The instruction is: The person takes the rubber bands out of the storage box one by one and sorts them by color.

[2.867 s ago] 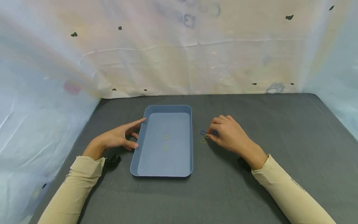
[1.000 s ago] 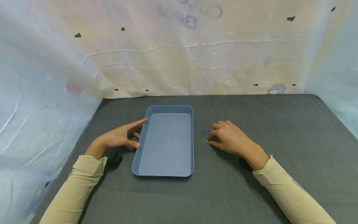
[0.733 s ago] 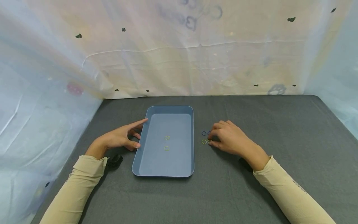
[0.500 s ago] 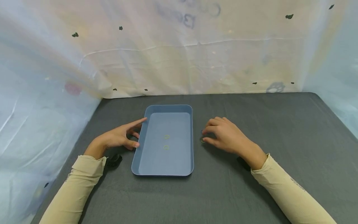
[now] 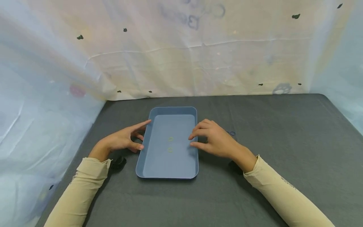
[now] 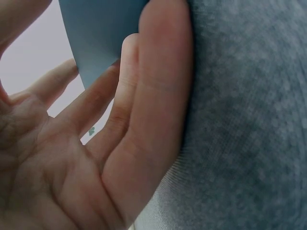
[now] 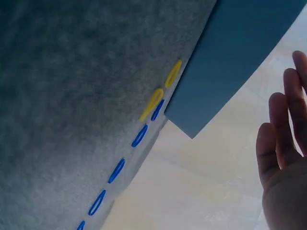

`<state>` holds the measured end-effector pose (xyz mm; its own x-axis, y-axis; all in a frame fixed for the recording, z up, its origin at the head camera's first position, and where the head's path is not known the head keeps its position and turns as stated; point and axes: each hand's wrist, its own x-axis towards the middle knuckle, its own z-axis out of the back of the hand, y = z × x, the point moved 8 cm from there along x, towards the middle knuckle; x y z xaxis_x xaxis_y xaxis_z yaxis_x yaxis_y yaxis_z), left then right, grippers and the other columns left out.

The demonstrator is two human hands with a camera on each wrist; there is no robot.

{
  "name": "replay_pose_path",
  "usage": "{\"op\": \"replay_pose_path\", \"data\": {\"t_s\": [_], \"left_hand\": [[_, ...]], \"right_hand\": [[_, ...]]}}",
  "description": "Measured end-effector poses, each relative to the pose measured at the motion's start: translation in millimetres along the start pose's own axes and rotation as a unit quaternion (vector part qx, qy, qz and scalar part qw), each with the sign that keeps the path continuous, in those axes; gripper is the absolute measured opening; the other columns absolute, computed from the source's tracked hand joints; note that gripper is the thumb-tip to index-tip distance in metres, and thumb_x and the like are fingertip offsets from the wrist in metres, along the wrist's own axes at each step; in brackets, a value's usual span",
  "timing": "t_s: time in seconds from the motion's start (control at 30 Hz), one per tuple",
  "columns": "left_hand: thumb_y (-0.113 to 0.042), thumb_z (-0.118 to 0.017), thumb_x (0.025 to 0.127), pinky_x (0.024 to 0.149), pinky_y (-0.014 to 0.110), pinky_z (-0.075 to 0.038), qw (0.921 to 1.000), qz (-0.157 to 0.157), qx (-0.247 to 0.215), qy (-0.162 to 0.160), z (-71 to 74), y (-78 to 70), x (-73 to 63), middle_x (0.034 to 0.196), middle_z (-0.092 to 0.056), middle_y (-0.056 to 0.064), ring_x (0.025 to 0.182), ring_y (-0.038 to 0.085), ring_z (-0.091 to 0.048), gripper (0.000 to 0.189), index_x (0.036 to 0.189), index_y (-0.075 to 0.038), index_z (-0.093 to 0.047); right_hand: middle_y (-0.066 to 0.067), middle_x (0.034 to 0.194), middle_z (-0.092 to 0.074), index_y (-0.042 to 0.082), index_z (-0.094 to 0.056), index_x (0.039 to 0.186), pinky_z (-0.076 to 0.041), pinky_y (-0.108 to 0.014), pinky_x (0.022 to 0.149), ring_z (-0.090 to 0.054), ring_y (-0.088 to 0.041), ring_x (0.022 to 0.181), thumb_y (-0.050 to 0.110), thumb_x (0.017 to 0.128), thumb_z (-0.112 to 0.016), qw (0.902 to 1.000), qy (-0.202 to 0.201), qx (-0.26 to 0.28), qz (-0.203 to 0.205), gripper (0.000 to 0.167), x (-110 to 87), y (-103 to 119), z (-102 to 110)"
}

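Note:
A shallow blue-grey tray lies on the dark cloth, with two thin yellow rings on its floor. My left hand rests against the tray's left wall, forefinger and thumb spread along it. My right hand hovers at the tray's right wall, its thumb and fingertips apart over the inside, with nothing seen between them. In the right wrist view its fingers extend loosely. On the cloth beside the tray lie two yellow rings and several blue rings, mostly hidden by the right hand in the head view.
A dark grey cloth covers the table. Pale printed sheeting hangs at the back, with more bluish sheeting at the left side.
My right hand first moved a yellow ring beside another on the cloth. It has since shifted left, fingers parted, to the tray's right wall, uncovering blue rings. My left hand stays put.

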<state>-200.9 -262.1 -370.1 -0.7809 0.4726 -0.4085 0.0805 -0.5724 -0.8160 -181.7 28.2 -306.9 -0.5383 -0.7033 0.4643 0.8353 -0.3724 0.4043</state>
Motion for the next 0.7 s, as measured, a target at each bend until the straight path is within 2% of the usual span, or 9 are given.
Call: {"op": "replay_pose_path", "data": {"t_s": [0.13,0.37,0.7], "left_hand": [[-0.02,-0.082,0.083,0.08,0.041,-0.058,1.0,0.003,0.002,-0.004,1.5,0.4,-0.1,0.165,-0.009,0.02,0.134,0.042,-0.042,0.108,0.161,-0.035,-0.009],[-0.02,-0.082,0.083,0.078,0.041,-0.058,1.0,0.001,-0.001,0.0,-1.1,2.9,2.1,0.164,-0.011,0.02,0.132,0.04,-0.044,0.108,0.161,-0.034,-0.009],[-0.021,-0.082,0.083,0.078,0.041,-0.058,1.0,0.0,0.005,-0.003,1.5,2.1,0.9,0.165,-0.011,0.019,0.131,0.039,-0.044,0.107,0.161,-0.036,-0.009]], "right_hand": [[0.007,0.102,-0.068,0.019,-0.078,0.099,-0.047,-0.035,0.089,-0.055,-0.013,0.101,0.024,0.083,-0.082,0.9993,0.004,0.037,0.004,0.016,4.1,3,-2],[0.012,0.101,-0.066,0.019,-0.078,0.099,-0.047,-0.029,0.09,-0.055,-0.007,0.102,0.028,0.087,-0.079,0.996,0.039,0.081,0.005,0.014,9.4,13,-20],[0.007,0.097,-0.068,0.02,-0.078,0.096,-0.046,-0.033,0.09,-0.057,-0.011,0.097,0.028,0.087,-0.079,0.9973,0.062,0.037,0.012,0.013,20.0,11,-33]]}}
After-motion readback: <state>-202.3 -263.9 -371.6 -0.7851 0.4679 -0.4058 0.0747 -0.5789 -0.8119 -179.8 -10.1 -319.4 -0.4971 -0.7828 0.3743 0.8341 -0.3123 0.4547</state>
